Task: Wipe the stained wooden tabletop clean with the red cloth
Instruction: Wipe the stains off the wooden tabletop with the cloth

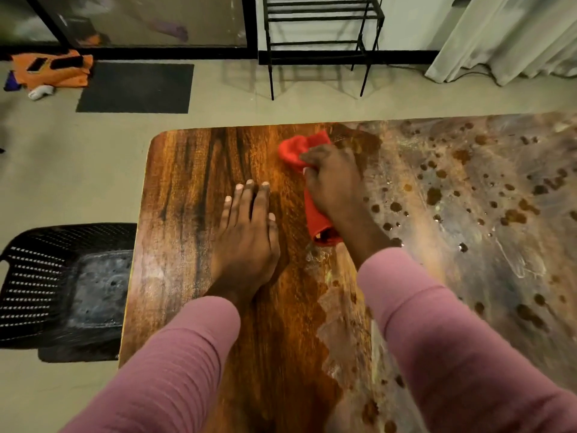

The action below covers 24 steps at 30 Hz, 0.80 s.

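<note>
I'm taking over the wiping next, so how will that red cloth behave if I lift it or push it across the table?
Probably floppy: the cloth bunches ahead of the right hand and lies limp behind it. Likely light, since one hand holds it. It may drag, as the table beside it looks wet and smeared.

Red cloth (300, 149) bunched on wooden tabletop (199, 189); right half stained.

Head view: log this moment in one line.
right hand grips crumpled red cloth at stain edge | left hand flat on wooden tabletop | right side stained
</note>
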### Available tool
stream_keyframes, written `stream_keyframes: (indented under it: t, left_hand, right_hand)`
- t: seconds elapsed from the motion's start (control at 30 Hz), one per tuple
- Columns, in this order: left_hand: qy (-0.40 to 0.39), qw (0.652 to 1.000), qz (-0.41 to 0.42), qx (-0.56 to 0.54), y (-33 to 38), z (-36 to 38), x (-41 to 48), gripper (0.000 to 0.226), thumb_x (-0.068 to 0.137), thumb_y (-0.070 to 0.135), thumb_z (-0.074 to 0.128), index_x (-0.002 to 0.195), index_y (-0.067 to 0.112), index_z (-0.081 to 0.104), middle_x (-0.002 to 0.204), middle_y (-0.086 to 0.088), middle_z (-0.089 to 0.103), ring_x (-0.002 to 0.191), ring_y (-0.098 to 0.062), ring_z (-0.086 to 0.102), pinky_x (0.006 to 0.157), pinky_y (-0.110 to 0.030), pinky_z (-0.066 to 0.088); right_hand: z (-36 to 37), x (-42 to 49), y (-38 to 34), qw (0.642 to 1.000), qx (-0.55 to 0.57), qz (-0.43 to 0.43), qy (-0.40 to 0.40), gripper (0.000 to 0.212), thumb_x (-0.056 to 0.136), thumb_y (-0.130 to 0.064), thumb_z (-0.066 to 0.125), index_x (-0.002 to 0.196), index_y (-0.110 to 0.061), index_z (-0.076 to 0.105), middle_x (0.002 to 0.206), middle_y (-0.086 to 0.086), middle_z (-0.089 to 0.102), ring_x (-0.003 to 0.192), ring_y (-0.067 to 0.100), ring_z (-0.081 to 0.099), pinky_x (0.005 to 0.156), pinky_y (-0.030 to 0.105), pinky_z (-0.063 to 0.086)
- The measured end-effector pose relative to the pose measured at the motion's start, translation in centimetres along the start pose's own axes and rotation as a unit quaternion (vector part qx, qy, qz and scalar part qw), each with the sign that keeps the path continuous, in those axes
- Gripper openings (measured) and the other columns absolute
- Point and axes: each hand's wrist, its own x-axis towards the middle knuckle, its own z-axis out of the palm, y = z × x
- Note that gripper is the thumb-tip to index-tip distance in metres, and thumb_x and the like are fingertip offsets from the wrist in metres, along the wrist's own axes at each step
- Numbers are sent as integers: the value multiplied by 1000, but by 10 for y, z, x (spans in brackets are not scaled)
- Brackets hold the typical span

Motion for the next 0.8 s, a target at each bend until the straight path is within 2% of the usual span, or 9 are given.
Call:
stream_keyframes:
  t: [0.07, 0.2, 0.27, 0.37, 0.47, 0.57, 0.67, 0.73, 0.8]
  left_hand:
    - [-6, 1000, 6, 3, 0, -1, -1, 55, 103, 32, 23, 156, 16, 16, 163, -8, 17, 152, -21, 5, 123, -35, 1]
    - [-11, 1000, 16, 2, -3, 0, -1, 58, 102, 36, 19, 156, 17, 15, 163, -8, 16, 152, -20, 4, 123, -34, 0]
    - [-13, 1000, 24, 5, -3, 2, -2, 57, 102, 36, 19, 156, 18, 14, 163, -8, 15, 152, -20, 4, 122, -33, -1]
    - [-14, 1000, 23, 7, -3, 3, -3, 57, 102, 37, 18, 156, 20, 13, 164, -7, 15, 152, -19, 3, 122, -33, -1]
    - [-12, 1000, 21, 7, -4, 4, -1, 57, 102, 38, 18, 156, 20, 14, 164, -6, 15, 152, -19, 4, 123, -34, 1]
    - [-14, 1000, 24, 3, -4, 3, -1, 57, 102, 38, 19, 156, 20, 15, 164, -6, 15, 152, -19, 4, 123, -36, 2]
    - [-19, 999, 26, 2, -4, 2, -1, 58, 101, 37, 18, 156, 20, 15, 164, -6, 14, 152, -19, 4, 124, -36, 2]
    - [-22, 999, 24, 1, -5, 3, -1, 58, 101, 37, 18, 156, 20, 15, 164, -6, 15, 152, -19, 4, 124, -36, 2]
    - [-19, 1000, 23, 3, -5, 3, 0, 58, 101, 36, 19, 156, 19, 16, 163, -7, 16, 152, -20, 5, 124, -37, 3]
  right_hand:
    - [-8, 2, 15, 1000, -14, -7, -4, 31, 91, -23, 55, 121, -28, 62, 126, -2, 59, 104, 18, 50, 84, 27, 40]
    - [-17, 14, 46, 969, 30, 209, 131, 26, 88, -13, 56, 109, -23, 69, 109, 4, 67, 100, 22, 59, 80, 28, 47]
    - [-12, 15, 41, 959, 38, 233, 154, 24, 86, -11, 56, 104, -20, 70, 103, 5, 68, 101, 25, 58, 81, 34, 51]
    - [-9, 21, 32, 982, 29, 146, 118, 28, 86, -13, 58, 108, -24, 69, 110, 0, 68, 109, 22, 54, 85, 31, 46]
    - [-18, 34, 44, 999, -17, 25, 20, 31, 90, -21, 56, 119, -27, 64, 124, 0, 61, 109, 21, 55, 88, 31, 44]
    - [-29, 56, 63, 994, -37, 100, 33, 31, 92, -24, 55, 121, -24, 62, 116, 12, 61, 86, 20, 58, 72, 28, 45]
    - [-31, 65, 52, 974, -38, 213, 74, 31, 87, -20, 60, 118, -14, 64, 111, 16, 62, 91, 25, 59, 71, 30, 46]
    - [-23, 57, 34, 984, -10, 169, 59, 29, 88, -18, 59, 117, -16, 65, 113, 12, 63, 90, 21, 58, 73, 24, 42]
    - [-13, 38, 17, 999, 12, 44, 2, 31, 89, -17, 58, 118, -22, 65, 119, 6, 62, 102, 20, 56, 86, 23, 40]
